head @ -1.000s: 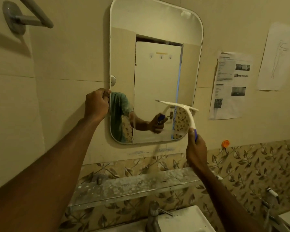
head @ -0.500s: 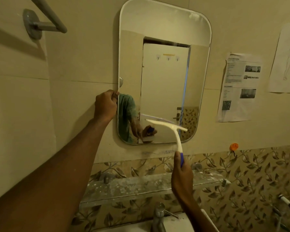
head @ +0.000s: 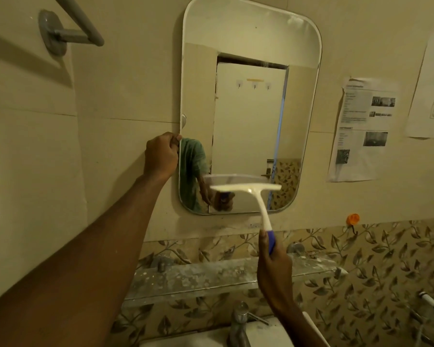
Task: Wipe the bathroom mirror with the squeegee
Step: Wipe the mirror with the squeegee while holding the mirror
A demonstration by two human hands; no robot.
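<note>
A rounded rectangular mirror (head: 248,46) hangs on the beige tiled wall. My left hand (head: 161,156) grips its left edge about two thirds of the way down. My right hand (head: 273,266) holds the blue grip of a white squeegee (head: 258,196). The squeegee's blade lies level across the mirror's lower part, just above the bottom edge. Whether the blade touches the glass cannot be told. The mirror reflects a white door, a green sleeve and the hand with the handle.
A dusty glass shelf (head: 211,274) runs under the mirror, above a tap (head: 239,324) and a white basin (head: 211,336). A grey towel bar (head: 68,26) juts out at upper left. Paper sheets (head: 361,128) hang at right, with an orange hook (head: 352,219) below.
My right hand has carried the squeegee down and leftward from the mirror's right side to its lower middle, and the blade has turned level. My left hand stays on the mirror's edge.
</note>
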